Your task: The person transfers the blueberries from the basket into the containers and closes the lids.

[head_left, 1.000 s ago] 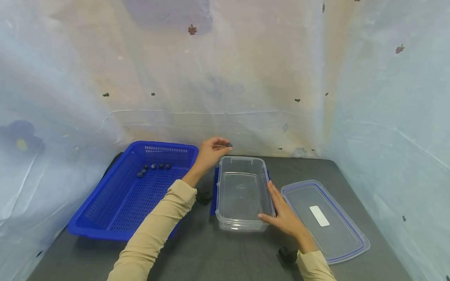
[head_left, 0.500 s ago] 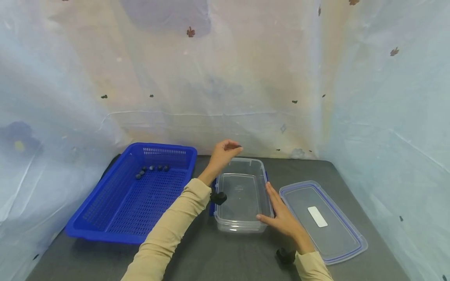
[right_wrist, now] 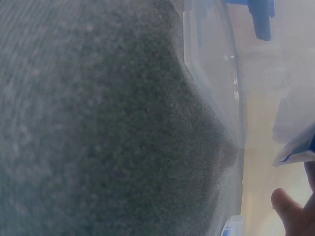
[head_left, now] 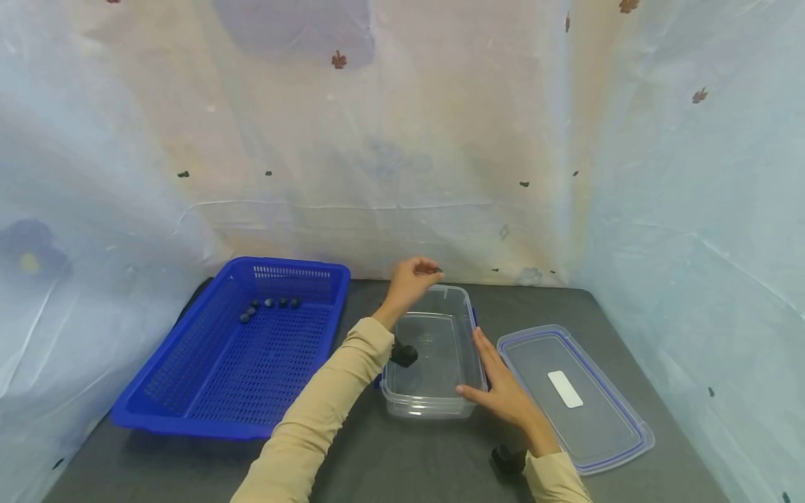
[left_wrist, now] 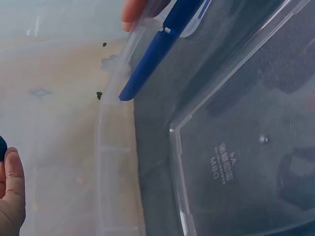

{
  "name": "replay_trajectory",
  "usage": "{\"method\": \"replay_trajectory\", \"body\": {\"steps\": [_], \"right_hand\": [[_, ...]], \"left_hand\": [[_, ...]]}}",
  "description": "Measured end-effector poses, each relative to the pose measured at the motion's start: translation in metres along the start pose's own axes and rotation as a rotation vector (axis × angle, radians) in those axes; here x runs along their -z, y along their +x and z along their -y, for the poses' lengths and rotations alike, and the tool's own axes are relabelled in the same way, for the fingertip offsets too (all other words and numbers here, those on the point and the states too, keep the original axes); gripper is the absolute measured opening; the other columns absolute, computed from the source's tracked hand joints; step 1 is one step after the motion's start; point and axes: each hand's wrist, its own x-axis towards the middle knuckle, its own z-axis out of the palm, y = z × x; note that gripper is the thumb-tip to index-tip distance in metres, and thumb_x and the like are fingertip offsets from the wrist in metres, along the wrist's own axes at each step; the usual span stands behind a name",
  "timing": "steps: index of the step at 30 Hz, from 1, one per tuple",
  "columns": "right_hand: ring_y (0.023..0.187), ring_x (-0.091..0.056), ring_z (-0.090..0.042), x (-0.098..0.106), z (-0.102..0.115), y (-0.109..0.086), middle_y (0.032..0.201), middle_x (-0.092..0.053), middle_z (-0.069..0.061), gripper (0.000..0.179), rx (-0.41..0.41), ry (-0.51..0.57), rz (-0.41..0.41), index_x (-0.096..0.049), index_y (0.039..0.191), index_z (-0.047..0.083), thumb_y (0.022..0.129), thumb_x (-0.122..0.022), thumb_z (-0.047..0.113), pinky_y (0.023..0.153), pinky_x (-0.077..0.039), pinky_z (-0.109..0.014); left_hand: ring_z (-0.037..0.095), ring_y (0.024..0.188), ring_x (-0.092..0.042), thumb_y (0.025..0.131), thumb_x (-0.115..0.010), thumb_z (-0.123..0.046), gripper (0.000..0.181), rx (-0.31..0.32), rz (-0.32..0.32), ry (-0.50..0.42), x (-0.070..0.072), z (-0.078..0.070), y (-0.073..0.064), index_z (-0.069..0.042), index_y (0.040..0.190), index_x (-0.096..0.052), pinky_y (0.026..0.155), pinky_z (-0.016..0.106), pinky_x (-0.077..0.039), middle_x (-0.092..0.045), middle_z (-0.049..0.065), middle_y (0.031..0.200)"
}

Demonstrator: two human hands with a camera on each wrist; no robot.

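My left hand (head_left: 411,286) is raised over the far end of a clear plastic food container (head_left: 428,408), pinching a small dark round berry, like a blueberry (left_wrist: 2,147), between thumb and fingers. The container is uncovered, with blue side clips (left_wrist: 157,54) hanging down. My right hand (head_left: 506,395) rests along the container's right side near its front corner, fingers straight and thumb at the rim. Several more blueberries (head_left: 269,302) lie toward the back of a blue perforated basket (head_left: 189,425) on the left.
A clear lid (head_left: 604,419) with a blue seal and white label lies flat to the right of the container. The dark grey table (head_left: 415,461) meets a patterned plastic sheet (head_left: 402,140) behind and at both sides.
My left hand has moved right, from the container's far left corner to above its far end, still pinching the blueberry. The right hand has stayed against the container.
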Motion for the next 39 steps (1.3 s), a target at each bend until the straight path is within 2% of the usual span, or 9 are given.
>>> {"method": "replay_trajectory", "body": {"steps": [4,10,19,28,33,39], "right_hand": [[0.142,-0.014,-0.040,0.000,-0.001,0.000,0.160,-0.012,-0.016,0.101,0.000,0.001,0.000,-0.013,0.155,0.007,0.082,-0.075,0.037,0.105,-0.019,-0.066],[0.142,-0.015,-0.040,0.000,-0.002,0.001,0.159,-0.012,-0.017,0.101,0.000,0.007,-0.002,-0.013,0.155,0.007,0.082,-0.075,0.037,0.105,-0.019,-0.067],[0.142,-0.015,-0.042,0.001,-0.002,0.002,0.160,-0.011,-0.016,0.100,0.002,0.014,-0.004,-0.013,0.156,0.007,0.082,-0.074,0.037,0.103,-0.020,-0.069],[0.142,-0.015,-0.040,0.000,0.000,0.002,0.160,-0.011,-0.015,0.100,-0.005,0.027,-0.009,-0.014,0.155,0.006,0.082,-0.074,0.037,0.105,-0.019,-0.066],[0.143,-0.015,-0.039,0.001,-0.001,0.002,0.160,-0.011,-0.013,0.099,-0.009,0.035,-0.010,-0.014,0.155,0.007,0.082,-0.074,0.036,0.105,-0.019,-0.066],[0.142,-0.016,-0.042,0.000,0.000,0.003,0.160,-0.012,-0.016,0.099,0.018,0.038,-0.021,-0.015,0.154,0.002,0.082,-0.074,0.036,0.103,-0.020,-0.068]], "left_hand": [[0.022,0.093,-0.063,0.086,-0.075,-0.013,0.020,0.023,-0.033,-0.010,-0.007,0.006,0.002,-0.004,0.102,-0.068,0.078,0.034,-0.052,-0.067,0.006,0.099],[0.021,0.088,-0.063,0.083,-0.078,-0.013,0.018,0.070,-0.081,0.024,-0.018,0.015,0.004,-0.005,0.098,-0.070,0.075,0.033,-0.052,-0.068,0.004,0.093],[0.024,0.093,-0.061,0.083,-0.077,-0.009,0.021,0.139,-0.101,0.027,-0.033,0.026,0.004,-0.002,0.101,-0.070,0.078,0.034,-0.051,-0.066,0.007,0.096],[0.023,0.094,-0.062,0.080,-0.078,-0.004,0.026,0.209,-0.117,0.016,-0.042,0.046,0.003,0.000,0.105,-0.072,0.078,0.031,-0.052,-0.067,0.006,0.095],[0.025,0.094,-0.062,0.079,-0.077,0.001,0.023,0.231,-0.135,0.005,-0.046,0.055,0.001,0.002,0.102,-0.072,0.079,0.032,-0.052,-0.068,0.011,0.097],[0.025,0.085,-0.064,0.074,-0.078,0.008,0.022,0.212,-0.143,0.062,-0.047,0.069,-0.002,0.005,0.094,-0.071,0.072,0.031,-0.053,-0.069,0.013,0.088]]}}
